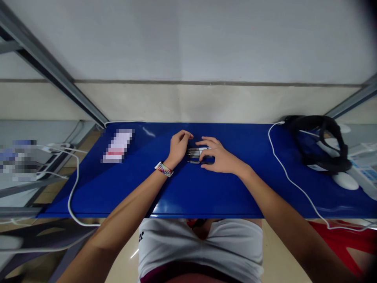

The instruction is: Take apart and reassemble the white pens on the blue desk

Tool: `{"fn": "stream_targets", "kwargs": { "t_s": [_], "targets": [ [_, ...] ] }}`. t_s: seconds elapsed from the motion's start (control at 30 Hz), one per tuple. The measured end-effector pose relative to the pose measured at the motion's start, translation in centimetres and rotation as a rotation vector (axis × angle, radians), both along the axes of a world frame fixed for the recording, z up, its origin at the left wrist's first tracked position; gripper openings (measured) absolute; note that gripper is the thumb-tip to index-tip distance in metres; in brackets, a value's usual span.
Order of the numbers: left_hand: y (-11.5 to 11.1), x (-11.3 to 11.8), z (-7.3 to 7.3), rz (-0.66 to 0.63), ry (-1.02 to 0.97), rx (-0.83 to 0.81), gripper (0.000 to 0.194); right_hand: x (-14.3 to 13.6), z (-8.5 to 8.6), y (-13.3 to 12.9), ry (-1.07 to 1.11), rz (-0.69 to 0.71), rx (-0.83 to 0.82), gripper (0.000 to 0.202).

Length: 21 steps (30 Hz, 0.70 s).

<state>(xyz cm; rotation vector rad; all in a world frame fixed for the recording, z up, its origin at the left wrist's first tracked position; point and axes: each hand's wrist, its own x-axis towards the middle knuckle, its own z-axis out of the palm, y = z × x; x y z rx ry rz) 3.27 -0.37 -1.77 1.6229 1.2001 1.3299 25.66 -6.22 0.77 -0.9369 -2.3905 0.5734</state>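
Flanking at least four pens (193,154) on one blue table (200,196), the left hand (177,148) curls narrow, grip unclear; the right hand (220,158) spreads wide. Behind the table: a pale wall (220,43).

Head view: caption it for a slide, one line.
Left hand and right hand flank several pens on a blue table, with a black headset at the right.
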Motion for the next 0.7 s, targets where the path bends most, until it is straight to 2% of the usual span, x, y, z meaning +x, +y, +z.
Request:
{"fn": "stream_targets", "kwargs": {
  "t_s": [0.17, 0.3, 0.4, 0.47, 0.53, 0.7],
  "targets": [
    [-0.2, 0.1, 0.3, -0.021, 0.001, 0.003, 0.025, 0.0, -0.6, 0.1, -0.044, -0.008, 0.030, 0.012],
    [-0.9, 0.1, 1.3, -0.129, -0.046, 0.052, 0.021, -0.1, -0.5, 0.4, 0.093, -0.018, 0.084, 0.011],
    [-1.6, 0.2, 2.2, -0.268, -0.041, 0.071, 0.021, 0.1, -0.1, 0.6, 0.236, -0.116, 0.165, 0.011],
    [-2.0, 0.3, 2.5, -0.320, 0.003, 0.075, 0.026, 0.4, 0.0, 0.7, 0.223, -0.217, 0.211, 0.008],
    [-2.1, 0.4, 2.6, -0.329, 0.058, 0.094, 0.026, 0.7, 0.0, 0.8, 0.169, -0.289, 0.245, 0.003],
    [-1.7, 0.4, 2.1, -0.261, 0.150, 0.168, 0.016, 1.3, -0.4, 1.4, 0.222, -0.445, 0.236, 0.017]
  ]
}}
